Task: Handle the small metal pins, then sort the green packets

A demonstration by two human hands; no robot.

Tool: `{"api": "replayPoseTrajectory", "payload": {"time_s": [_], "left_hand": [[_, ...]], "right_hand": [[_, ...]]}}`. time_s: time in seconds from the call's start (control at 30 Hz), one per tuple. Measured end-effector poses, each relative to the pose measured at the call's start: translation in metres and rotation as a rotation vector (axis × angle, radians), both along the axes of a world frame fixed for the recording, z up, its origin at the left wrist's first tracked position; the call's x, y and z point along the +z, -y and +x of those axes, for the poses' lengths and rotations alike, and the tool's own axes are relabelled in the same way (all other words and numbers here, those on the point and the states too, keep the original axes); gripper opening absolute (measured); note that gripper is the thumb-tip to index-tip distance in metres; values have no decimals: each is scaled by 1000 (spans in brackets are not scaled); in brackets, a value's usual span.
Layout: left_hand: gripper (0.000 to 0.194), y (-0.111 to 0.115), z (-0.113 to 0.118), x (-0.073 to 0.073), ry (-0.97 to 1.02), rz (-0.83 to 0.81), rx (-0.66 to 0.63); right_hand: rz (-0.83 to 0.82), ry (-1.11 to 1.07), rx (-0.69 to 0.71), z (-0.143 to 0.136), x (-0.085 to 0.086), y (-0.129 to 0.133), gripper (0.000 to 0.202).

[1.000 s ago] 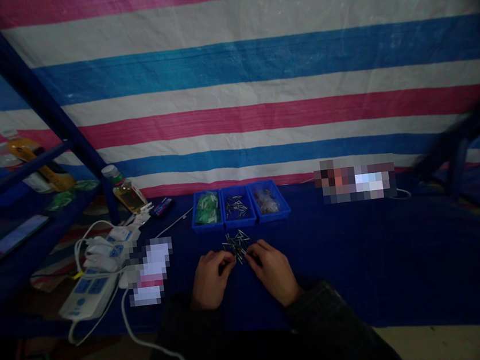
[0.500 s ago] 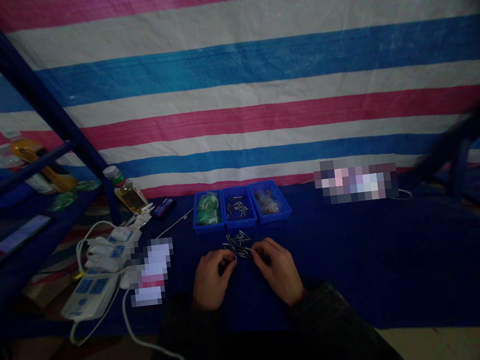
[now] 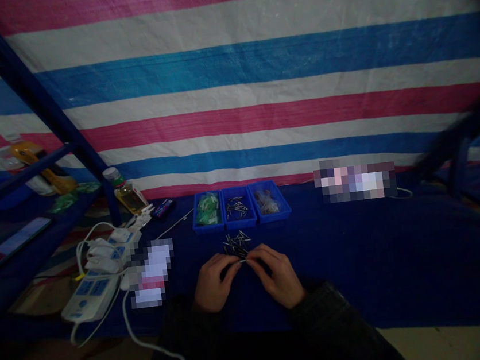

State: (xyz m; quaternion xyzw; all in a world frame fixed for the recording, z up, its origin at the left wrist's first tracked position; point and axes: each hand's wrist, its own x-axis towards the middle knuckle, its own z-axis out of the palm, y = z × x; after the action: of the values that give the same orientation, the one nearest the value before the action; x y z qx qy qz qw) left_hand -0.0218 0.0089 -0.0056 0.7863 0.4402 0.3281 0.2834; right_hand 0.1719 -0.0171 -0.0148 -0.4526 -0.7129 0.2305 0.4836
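Between my two hands a short, thin metal rod (image 3: 243, 260) lies crosswise, bright against the dark surface. My left hand (image 3: 213, 281) pinches its left end with thumb and forefinger. At the other end, the fingertips of my right hand (image 3: 279, 274) are closed on it as well. Just beyond the fingertips a loose pile of similar metal rods (image 3: 238, 241) rests on the blue table (image 3: 341, 272). Behind it is a blue tray (image 3: 240, 223) holding more rods, too small to make out in detail.
Left of the middle tray, another blue tray (image 3: 209, 228) has green packets; the right one (image 3: 275, 216) holds small clear pieces. A blurred-out phone (image 3: 153, 273), a power strip (image 3: 99, 277) with white cables and a bottle (image 3: 126, 193) are at left. Blue frame posts (image 3: 85, 157) flank the table.
My hands have come closer together in front of the pile, and the fingertips now meet on one rod. The trays have stayed in place.
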Motion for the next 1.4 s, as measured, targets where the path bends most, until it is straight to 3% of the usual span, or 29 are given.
{"api": "replayPoseTrajectory", "payload": {"time_s": [0.17, 0.8, 1.13, 1.4], "left_hand": [[18, 0, 0, 2, -2, -13, -12], [17, 4, 1, 5, 8, 11, -26], [16, 8, 27, 32, 104, 106, 17], [16, 8, 31, 15, 225, -5, 47]], "right_hand": [[4, 12, -30, 0, 1, 0, 17], [-34, 41, 57, -2, 0, 0, 16], [116, -114, -84, -1, 9, 5, 14], [68, -135, -78, -6, 2, 2, 15]]}}
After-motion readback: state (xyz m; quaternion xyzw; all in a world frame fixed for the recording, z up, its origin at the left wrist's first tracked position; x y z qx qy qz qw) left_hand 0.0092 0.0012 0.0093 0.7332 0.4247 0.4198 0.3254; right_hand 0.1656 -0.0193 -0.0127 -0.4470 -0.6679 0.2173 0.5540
